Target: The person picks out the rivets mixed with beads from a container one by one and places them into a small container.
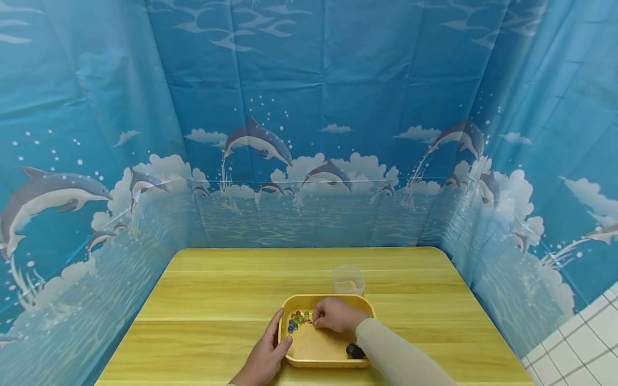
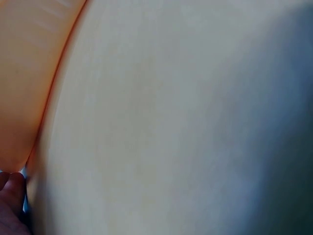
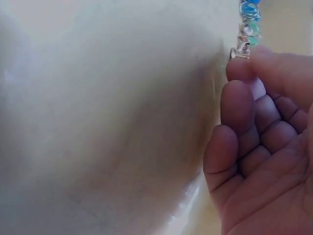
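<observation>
A yellow tray (image 1: 316, 363) stands near the table's front. In its left part lies a string of coloured glass beads (image 1: 295, 323), with red, green and blue ones showing. My right hand (image 1: 335, 315) reaches into the tray and pinches the string's end between thumb and index finger. In the right wrist view, a small metal ring (image 3: 233, 54) shows at the fingertips beside blue and green beads (image 3: 250, 24). My left hand (image 1: 264, 354) grips the tray's left side, thumb at the front corner and fingers along the outer wall; the left wrist view shows only a fingertip (image 2: 13, 191) by that wall.
A round black object (image 1: 355, 351) lies in the tray's front right corner, partly behind my right sleeve (image 1: 396, 348). Just behind the tray stands a clear plastic container (image 1: 348, 280). A dolphin-printed curtain (image 1: 318, 134) hangs around the wooden table (image 1: 203, 305).
</observation>
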A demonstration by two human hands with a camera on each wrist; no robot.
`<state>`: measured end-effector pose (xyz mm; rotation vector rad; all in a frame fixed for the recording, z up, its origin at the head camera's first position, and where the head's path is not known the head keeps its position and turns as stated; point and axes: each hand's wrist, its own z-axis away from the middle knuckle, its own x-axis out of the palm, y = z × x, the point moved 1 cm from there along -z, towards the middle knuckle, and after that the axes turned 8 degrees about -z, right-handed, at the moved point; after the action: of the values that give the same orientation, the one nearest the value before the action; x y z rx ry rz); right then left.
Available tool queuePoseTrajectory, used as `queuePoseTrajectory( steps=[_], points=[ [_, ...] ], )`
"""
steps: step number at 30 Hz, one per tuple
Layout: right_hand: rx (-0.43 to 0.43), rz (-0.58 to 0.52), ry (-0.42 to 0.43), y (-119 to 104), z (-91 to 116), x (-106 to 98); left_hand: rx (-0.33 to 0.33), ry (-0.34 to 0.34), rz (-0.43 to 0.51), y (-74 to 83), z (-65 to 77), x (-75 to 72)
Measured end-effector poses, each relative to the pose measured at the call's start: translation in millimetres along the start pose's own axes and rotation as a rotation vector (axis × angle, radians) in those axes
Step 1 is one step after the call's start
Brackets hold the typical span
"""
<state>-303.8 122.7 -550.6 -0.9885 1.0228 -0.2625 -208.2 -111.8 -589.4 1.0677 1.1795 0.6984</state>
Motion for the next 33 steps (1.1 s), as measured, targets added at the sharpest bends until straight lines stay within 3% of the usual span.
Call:
queuePoseTrajectory(
  steps=[6, 14, 33],
  points=[
    [-0.016, -0.080, -0.003, -2.4, -0.3, -3.9, 0.012, 0.002, -0.010, 2.2, 1.7, -0.5],
    [-0.064, -0.007, 0.034, -11.0, 0.1, -16.5, -0.009, 0.027, -0.058, 2.7, 2.4, -0.9],
    [-0.049, -0.099, 0.151, -20.2, 3.4, -63.0, -0.011, 0.029, -0.080, -4.9, -1.3, -0.6]
  ],
)
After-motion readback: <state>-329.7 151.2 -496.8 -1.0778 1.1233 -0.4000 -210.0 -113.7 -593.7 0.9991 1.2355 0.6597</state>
